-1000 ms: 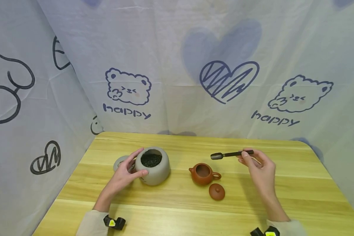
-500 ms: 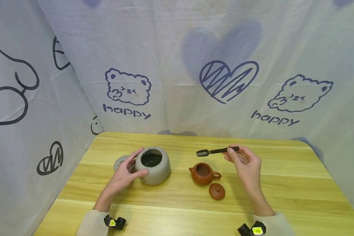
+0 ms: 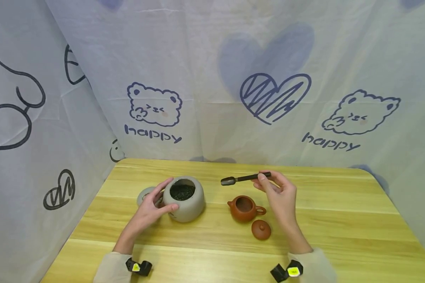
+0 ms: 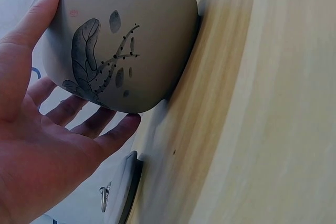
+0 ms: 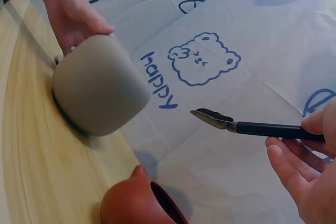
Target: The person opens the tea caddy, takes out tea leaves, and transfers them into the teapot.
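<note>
My left hand point(image 3: 150, 210) holds a round grey tea jar point(image 3: 191, 208), thumb on its near side and fingers along its left. Dark tea leaves point(image 3: 182, 192) show through the jar's open mouth. A dark leafy branch is painted on its wall point(image 4: 157, 51), seen in the left wrist view. Between thumb and fingers, my right hand point(image 3: 281, 194) pinches the black handle of a small tea scoop point(image 3: 228, 181). The scoop's head points left toward the jar, raised above and behind a reddish-brown clay teapot point(image 3: 241, 214). The teapot is lidless, its spout toward the jar.
The teapot's lid point(image 3: 261, 230) lies on the wooden table point(image 3: 198, 255) just in front of the teapot. Behind my left hand, the jar's grey lid point(image 4: 123, 187) with a metal ring rests on the table. A printed cloth point(image 3: 212, 78) hangs along the back and left.
My right hand has moved left with the tea scoop, bringing its head from right of the teapot to between teapot and jar. My left hand and the jar have stayed in place.
</note>
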`<state>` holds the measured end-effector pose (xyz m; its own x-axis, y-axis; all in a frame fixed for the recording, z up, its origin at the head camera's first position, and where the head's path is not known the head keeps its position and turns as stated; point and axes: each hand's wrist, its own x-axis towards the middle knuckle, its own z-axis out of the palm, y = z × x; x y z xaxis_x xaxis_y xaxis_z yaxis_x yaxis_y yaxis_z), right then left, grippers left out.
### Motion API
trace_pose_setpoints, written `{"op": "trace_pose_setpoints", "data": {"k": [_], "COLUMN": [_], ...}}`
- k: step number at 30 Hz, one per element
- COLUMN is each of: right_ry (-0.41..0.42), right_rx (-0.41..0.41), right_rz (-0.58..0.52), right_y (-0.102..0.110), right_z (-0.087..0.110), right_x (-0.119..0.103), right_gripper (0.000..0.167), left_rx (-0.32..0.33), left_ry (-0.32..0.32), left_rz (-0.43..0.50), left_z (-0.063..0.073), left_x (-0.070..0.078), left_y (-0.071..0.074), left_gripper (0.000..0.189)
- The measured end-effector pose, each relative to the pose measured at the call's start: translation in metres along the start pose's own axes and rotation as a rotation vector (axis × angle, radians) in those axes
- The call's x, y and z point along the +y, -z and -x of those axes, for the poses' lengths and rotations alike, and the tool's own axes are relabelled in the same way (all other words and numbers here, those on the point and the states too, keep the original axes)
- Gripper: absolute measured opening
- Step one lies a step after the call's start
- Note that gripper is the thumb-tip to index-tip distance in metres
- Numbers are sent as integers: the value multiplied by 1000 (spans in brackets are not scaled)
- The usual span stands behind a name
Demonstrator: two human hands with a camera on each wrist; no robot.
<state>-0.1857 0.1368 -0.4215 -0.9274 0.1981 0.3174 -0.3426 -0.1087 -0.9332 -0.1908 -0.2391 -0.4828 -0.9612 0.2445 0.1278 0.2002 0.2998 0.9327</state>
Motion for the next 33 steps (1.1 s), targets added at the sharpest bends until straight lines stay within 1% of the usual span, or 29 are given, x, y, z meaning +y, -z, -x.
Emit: {"op": "trace_pose_setpoints", "data": {"k": [6,12,15,24,30,33], "right_ry": [3,12,20,80,99,143], "right_rx": [0,-40,-64,-141,-183,-207], "right_rz": [-31,-66,-64,8,116,177], "right_y": [-17,-38,-50,-78,-92,-97], "right_z": [0,3,4,3,5,5], "right_x": [-1,2,4,12,19,23], "right_gripper": [21,19,18,17,18,17], "left_rx": [0,2,5,7,9,9], "left_ry": [-2,1,3,-4,-3,-4], "left_rz": [3,4,3,23,20,21], "left_z": [0,-1,-1,-2,-1,-1], "left_x": [0,0,-1,-1,-2,-2], "left_y": [1,1,1,0,0,-1], "left_gripper": [83,83,83,83,82,82]}}
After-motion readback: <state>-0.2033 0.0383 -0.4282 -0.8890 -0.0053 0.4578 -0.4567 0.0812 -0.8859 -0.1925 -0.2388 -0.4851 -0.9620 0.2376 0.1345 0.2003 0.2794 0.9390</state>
